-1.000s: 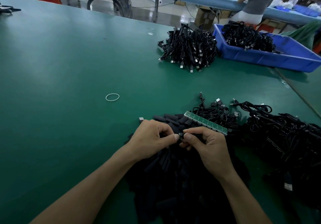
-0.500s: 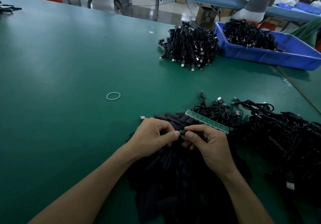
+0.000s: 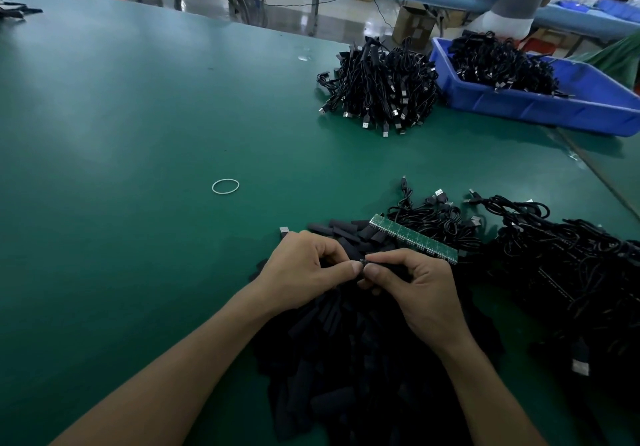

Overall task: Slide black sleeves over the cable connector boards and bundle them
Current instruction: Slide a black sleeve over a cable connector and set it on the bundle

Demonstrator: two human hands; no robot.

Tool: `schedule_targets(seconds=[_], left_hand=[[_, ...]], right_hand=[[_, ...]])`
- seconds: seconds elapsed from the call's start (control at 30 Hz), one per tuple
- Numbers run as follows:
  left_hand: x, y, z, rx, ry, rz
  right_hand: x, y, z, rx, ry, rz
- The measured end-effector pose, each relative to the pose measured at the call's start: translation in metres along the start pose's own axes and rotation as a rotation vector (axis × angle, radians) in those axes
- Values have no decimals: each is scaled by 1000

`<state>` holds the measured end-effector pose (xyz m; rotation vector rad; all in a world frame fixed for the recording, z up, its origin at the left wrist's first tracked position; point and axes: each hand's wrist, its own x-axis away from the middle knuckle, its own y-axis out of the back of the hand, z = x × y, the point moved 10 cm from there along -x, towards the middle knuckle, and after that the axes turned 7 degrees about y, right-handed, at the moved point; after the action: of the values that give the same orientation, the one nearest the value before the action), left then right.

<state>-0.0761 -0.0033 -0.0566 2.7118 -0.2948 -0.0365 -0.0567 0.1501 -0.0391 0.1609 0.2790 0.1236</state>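
Now both hands are busy over the green desk (image 3: 138, 134). The left hand (image 3: 304, 269) and the right hand (image 3: 415, 286) meet thumb to thumb, and each pinches one end of a small black sleeve (image 3: 386, 267). What is inside it is too small to tell. Under the hands and wrists lies a big pile of sleeves (image 3: 346, 359). Just past the right hand sits a green strip of boards (image 3: 415, 239), touching a bunch of cables (image 3: 433, 218). More cables lie in a heap (image 3: 571, 265) to the right of the right hand. A white band (image 3: 225, 186) lies well past the left hand. Far past both hands sit a bundle (image 3: 381, 85) of cables and a blue bin (image 3: 540, 102).
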Motion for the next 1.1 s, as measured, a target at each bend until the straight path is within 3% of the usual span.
schedule_targets(seconds=[0.63, 0.9, 1.1], left_hand=[[1, -2, -7, -16, -34, 26], [1, -2, 0, 60, 9, 22], [1, -2, 2, 28, 11, -5]], right_hand=[[-2, -6, 5, 64, 19, 11], [7, 28, 1, -28, 32, -319], [4, 17, 0, 21, 19, -236]])
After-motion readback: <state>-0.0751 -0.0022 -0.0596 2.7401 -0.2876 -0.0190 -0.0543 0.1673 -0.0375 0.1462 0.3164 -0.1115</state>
